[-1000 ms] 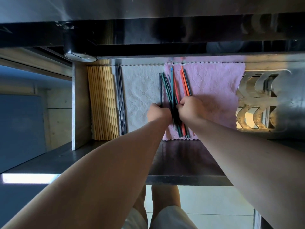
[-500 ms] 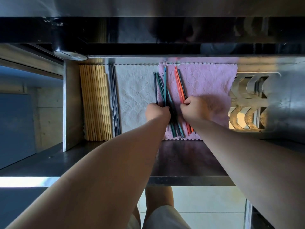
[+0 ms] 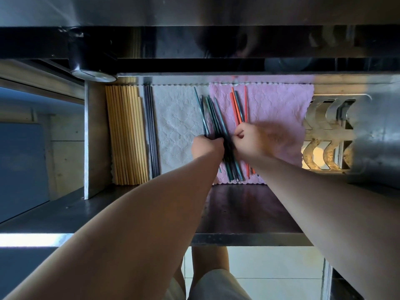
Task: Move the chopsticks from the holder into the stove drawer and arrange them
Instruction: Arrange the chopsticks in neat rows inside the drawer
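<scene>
Here, I am seeing both hands working inside the open steel stove drawer. The left hand is clenching its grip around a loose fan of dark teal plastic chopsticks, which are lying across the seam between the white quilted cloth and the pink quilted cloth. The right hand, just beside it, is pinching the thin orange-red chopsticks on the pink cloth. A tidy row of pale bamboo chopsticks is lying at the drawer's left, with dark grey chopsticks touching alongside.
</scene>
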Available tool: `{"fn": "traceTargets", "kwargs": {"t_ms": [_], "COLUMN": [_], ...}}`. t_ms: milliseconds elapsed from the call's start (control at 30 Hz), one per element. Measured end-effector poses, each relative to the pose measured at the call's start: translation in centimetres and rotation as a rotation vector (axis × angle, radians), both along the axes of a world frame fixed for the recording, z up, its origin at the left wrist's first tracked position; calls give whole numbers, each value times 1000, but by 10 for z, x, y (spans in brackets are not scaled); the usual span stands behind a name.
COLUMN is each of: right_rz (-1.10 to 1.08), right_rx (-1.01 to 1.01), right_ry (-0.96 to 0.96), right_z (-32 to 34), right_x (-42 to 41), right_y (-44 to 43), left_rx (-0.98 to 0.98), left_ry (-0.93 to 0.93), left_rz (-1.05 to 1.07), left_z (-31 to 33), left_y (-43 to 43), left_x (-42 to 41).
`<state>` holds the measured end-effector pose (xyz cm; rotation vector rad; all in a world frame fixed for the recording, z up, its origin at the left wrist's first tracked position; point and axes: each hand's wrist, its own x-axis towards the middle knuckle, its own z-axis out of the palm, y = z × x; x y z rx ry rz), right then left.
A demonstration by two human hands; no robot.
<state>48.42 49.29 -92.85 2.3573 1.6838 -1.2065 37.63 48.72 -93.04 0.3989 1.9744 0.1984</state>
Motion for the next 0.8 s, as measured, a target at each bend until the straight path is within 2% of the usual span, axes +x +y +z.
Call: {"fn": "traceTargets", "kwargs": {"t_ms": [200,633,800], "right_rz": [69,48,-34], "right_rx": [-33,-157,-43], "right_ry": [31,-78,-104], "right_z": [0,-9,-1], "right_x": [-6,-25,-20], "right_y": [-3,4,3], "left_rx": [-29,-13,-6], "left_ry": [-15,-9,-14], "left_rz": [64,-32,-36], "left_z": [-2,-1,0], "left_y": [3,-1,-1], "left_x": [-5,-27,-20]}}
